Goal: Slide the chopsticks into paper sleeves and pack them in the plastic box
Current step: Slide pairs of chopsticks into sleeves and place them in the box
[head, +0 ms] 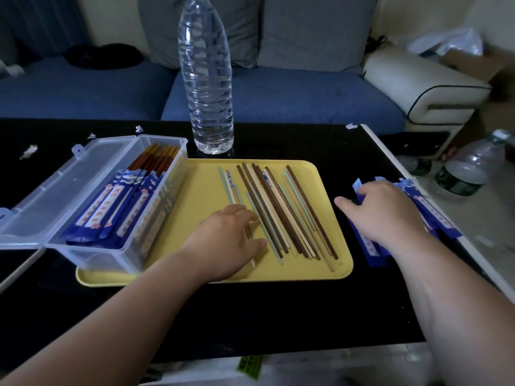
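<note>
Thin brown and green chopsticks [278, 213] lie on a smooth yellow tray [200, 190], some under the left hand [228, 238]; the right hand [384, 210] covers blue paper sleeves [434, 218]. Both grips unclear.

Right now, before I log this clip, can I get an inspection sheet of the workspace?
Surface: black table with a yellow tray on it.
Job's things: loose chopsticks on tray; sleeved chopsticks in open plastic box overlapping tray's left end; paper sleeves piled right of tray.
Clutter: water bottle behind tray; paper scraps far left.
Hands: left hand lies on loose chopsticks, grip unclear; right hand rests on paper sleeves.
Cables: nothing seen.
Surroundings: blue sofa behind; second bottle beyond table's right edge.
</note>
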